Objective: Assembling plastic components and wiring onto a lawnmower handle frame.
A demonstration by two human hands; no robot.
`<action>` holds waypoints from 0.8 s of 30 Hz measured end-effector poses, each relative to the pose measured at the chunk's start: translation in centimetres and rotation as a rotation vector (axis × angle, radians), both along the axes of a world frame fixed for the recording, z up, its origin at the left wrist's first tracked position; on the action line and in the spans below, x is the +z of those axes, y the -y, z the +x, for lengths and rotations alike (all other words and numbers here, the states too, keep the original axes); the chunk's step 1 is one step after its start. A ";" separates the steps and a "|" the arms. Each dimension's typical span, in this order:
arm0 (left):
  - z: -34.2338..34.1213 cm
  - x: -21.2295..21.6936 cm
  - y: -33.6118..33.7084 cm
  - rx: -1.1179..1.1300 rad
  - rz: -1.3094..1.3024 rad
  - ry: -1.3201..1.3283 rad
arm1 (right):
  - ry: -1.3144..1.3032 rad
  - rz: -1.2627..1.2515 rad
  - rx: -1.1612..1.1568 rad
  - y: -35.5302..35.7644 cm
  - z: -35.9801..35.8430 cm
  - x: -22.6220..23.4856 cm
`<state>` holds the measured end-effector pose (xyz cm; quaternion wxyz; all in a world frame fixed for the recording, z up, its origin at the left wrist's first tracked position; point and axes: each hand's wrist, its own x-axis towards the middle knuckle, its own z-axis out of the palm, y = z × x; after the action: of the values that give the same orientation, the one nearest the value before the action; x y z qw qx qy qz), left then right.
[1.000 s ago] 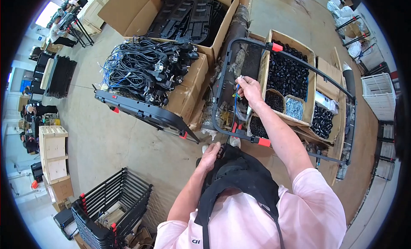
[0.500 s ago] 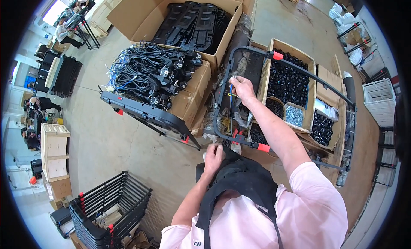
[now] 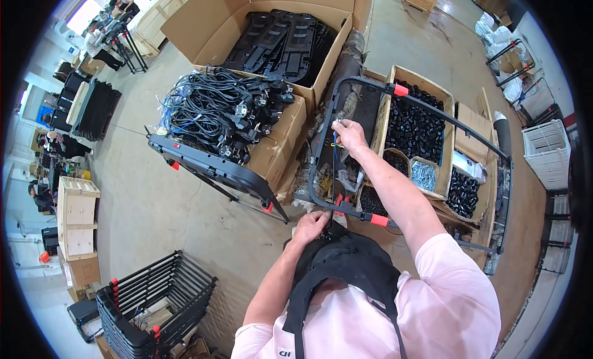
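Note:
Held up in my right hand (image 3: 349,136), pinched between thumb and fingers, is the wire end of a black cable (image 3: 334,173) with blue and yellow strands. From there it hangs down toward my left hand (image 3: 312,227). The left fingers are closed at its lower part, close to my black apron (image 3: 346,254); the cable's lowest end is hidden. A black tubular frame (image 3: 457,117) with red clips lies across the boxes, and my right hand is above its near-left part. A second black frame (image 3: 216,167) stands tilted at the left.
A heap of black power cables with plugs (image 3: 228,112) fills a carton. Behind it, a large carton (image 3: 204,28) holds black plastic panels. Boxes of black parts (image 3: 415,127) and silver screws (image 3: 424,175) are on the right. Stacked black frames (image 3: 154,303) stand lower left. Several people work far left.
My left hand has moved slightly right and up to the cable, its fingers now closed there. The right hand stays in nearly the same place with the wire end. The view has shifted slightly.

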<state>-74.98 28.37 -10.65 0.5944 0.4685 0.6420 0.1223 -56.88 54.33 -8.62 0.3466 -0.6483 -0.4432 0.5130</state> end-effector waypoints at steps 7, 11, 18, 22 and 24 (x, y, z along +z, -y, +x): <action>-1.0 -3.7 2.9 -0.005 0.382 0.242 | -0.018 -0.036 0.040 -0.9 -0.8 -0.3; 0.1 -2.2 2.0 0.187 -0.011 0.502 | -0.056 -0.068 0.031 -0.7 -1.1 -0.5; -0.4 -0.9 0.8 0.145 -0.045 0.288 | -0.005 -0.098 0.037 -0.8 -1.3 -0.3; 0.3 -1.6 0.5 0.153 0.022 0.237 | -0.011 -0.106 0.041 -0.9 -1.2 -0.1; 0.2 -2.3 0.8 0.147 0.127 0.283 | -0.002 -0.106 0.046 -1.0 -1.3 -0.1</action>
<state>-74.81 27.61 -12.96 0.6376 0.4351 0.5753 0.2705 -58.18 55.37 -8.71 0.3005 -0.6549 -0.4298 0.5441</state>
